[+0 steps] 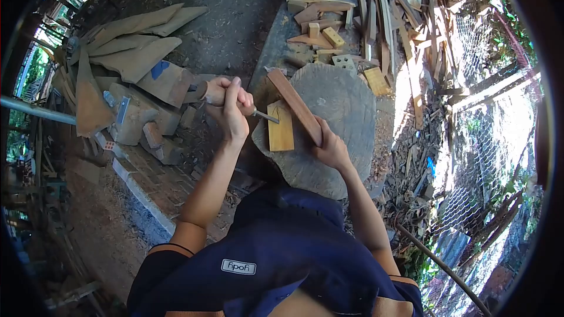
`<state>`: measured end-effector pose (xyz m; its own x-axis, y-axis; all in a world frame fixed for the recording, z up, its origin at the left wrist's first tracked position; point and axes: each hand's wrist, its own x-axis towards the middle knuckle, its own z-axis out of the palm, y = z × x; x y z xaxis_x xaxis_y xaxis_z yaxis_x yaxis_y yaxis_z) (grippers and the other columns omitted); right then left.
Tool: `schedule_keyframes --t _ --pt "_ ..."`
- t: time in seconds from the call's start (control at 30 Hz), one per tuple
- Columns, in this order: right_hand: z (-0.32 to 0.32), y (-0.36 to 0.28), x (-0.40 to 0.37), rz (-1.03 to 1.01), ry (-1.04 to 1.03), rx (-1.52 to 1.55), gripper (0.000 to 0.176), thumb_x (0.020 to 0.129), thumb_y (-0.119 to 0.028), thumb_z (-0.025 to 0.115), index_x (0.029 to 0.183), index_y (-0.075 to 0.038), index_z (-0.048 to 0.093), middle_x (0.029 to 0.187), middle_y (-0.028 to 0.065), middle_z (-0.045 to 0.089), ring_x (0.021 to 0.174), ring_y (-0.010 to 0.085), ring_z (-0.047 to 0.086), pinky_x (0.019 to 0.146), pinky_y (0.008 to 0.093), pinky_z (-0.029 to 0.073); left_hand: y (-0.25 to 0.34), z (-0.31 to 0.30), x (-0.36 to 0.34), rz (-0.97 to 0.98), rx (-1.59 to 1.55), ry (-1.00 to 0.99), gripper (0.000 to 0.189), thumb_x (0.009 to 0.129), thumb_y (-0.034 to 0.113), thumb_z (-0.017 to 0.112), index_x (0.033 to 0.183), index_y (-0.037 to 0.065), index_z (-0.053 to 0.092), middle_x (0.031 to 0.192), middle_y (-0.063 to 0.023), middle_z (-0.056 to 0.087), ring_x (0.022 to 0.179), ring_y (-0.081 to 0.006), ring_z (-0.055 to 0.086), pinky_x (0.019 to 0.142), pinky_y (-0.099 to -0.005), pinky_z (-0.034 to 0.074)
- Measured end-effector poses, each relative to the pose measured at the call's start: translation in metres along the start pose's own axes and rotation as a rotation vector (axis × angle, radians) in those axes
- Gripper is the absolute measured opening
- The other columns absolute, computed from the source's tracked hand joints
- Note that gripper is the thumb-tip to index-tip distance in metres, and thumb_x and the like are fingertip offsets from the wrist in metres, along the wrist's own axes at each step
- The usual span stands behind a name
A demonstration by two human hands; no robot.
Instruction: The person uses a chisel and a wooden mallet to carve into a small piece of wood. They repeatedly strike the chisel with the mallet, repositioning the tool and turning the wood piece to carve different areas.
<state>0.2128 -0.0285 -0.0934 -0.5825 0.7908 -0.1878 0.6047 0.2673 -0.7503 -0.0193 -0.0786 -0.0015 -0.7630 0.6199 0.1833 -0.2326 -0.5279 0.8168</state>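
My left hand [230, 105] is closed around the wooden handle of a chisel [267, 117], whose metal blade points right, its tip over a yellow wood block [281, 131]. That block lies near the left edge of a round wooden stump [346, 105]. In my right hand [332, 145] is the lower end of a long reddish-brown wooden bar [295, 105], which slants up and to the left over the stump, to the right of the yellow block.
Wood offcuts [314, 30] and long strips [376, 0] lie on a bench beyond the stump. Large wooden boards [138, 53] are piled at the left. Wire mesh [476, 170] stands at the right, with a thin pole [443, 267] below it.
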Motion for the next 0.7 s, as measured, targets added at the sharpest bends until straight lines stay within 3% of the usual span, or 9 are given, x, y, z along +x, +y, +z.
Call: schedule_keyframes --t 0.7 --pt "-0.003 -0.004 0.0 0.033 -0.025 0.009 0.083 0.07 -0.01 0.06 0.147 -0.022 0.034 0.109 0.025 0.067 0.105 0.0453 0.063 0.09 0.0514 0.049 -0.004 -0.011 0.008 0.02 -0.056 0.129 0.019 0.093 0.001 0.058 0.088 0.01 0.042 0.063 -0.0004 0.047 0.052 -0.011 0.046 0.055 -0.0305 0.041"
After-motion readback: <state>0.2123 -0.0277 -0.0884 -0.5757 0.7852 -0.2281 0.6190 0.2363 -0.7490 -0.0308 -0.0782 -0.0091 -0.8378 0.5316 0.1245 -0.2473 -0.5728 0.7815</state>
